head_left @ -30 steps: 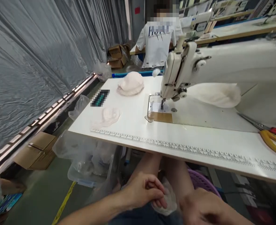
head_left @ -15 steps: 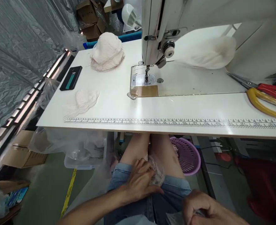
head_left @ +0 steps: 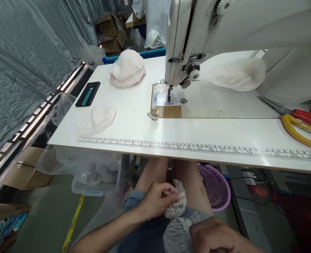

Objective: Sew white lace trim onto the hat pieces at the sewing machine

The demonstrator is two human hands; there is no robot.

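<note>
Left hand (head_left: 157,201) pinches lace (head_left: 178,208) over the lap (head_left: 145,232); grip of right hand (head_left: 214,234) unclear. Work judged unfinished: lace in hand, not at the needle (head_left: 169,95).

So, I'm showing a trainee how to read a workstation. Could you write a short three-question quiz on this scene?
1. True or false: the black, teal-striped phone lies on the white tabletop.
2. The purple plastic basket is: A) on the tabletop; B) lower than the tabletop; C) on the person's lap.
3. What does the left hand hold?

Key: 1. True; 2. B; 3. A small white lacy piece.
</note>
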